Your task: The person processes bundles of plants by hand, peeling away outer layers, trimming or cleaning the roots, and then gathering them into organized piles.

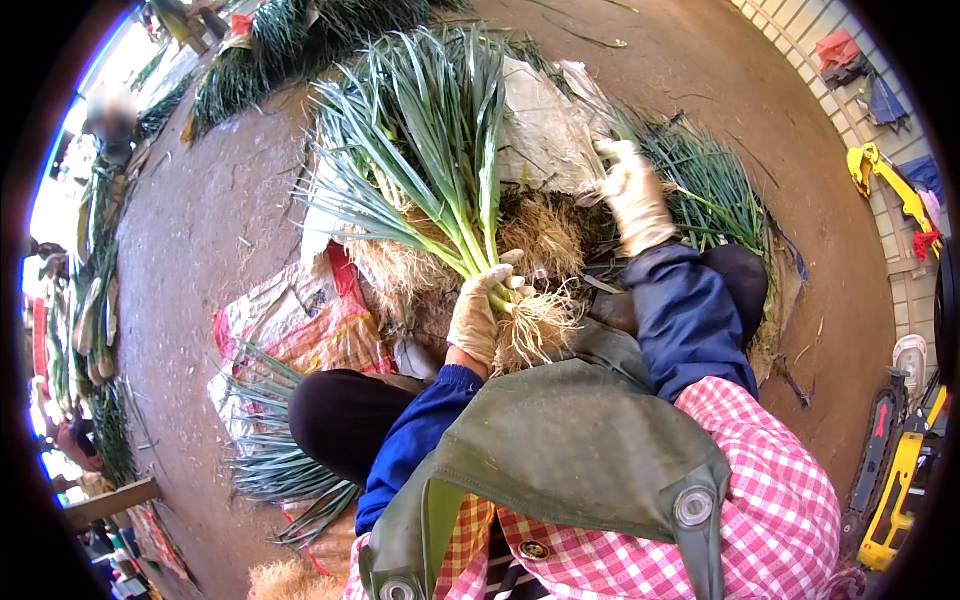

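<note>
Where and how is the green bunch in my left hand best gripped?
Probably around its pale stems, just above the roots, coming from the near left, as your left hand does. There the bunch narrows to a slim neck, whereas its leaves fan out away from you and the roots splay loosely.

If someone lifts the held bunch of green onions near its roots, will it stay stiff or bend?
The bunch would probably stay fairly firm at its straight, pale stems, while its long, fanned leaves may bend. The fine, tangled roots could snag.
</note>
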The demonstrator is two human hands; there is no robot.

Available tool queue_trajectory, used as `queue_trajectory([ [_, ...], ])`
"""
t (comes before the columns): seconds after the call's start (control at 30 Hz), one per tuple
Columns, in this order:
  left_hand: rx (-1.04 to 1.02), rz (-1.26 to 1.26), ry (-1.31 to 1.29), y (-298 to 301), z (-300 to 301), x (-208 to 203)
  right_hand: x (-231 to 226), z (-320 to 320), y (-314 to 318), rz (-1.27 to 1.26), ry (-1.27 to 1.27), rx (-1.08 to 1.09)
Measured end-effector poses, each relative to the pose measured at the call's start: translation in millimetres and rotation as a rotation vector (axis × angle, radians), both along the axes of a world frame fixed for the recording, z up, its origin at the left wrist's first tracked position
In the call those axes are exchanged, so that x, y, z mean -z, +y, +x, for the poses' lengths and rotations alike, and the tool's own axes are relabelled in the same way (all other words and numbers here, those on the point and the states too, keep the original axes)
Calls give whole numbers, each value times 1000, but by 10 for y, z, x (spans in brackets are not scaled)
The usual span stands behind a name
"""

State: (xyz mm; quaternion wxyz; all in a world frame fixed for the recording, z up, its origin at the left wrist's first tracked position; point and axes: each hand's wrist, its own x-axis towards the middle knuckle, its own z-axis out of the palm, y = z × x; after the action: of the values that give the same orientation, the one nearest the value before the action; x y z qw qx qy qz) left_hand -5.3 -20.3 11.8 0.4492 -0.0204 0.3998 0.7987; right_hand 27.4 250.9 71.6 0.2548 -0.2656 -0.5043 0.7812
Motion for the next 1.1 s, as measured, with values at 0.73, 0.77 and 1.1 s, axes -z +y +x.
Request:
queue_trajectory([
  [0.73, -641, -115, 1049, -1040, -503, -1863, 1040, -933, -1317, 793, -641, -423],
  [0.77, -644, -160, 1107, -1033, -521, -1899, 1128, -939, -1283, 840, -622, -446],
  [1.1, -535, -446, 1432, -608, -625, -1759, 627, -543, -109, -465, 73, -610],
])
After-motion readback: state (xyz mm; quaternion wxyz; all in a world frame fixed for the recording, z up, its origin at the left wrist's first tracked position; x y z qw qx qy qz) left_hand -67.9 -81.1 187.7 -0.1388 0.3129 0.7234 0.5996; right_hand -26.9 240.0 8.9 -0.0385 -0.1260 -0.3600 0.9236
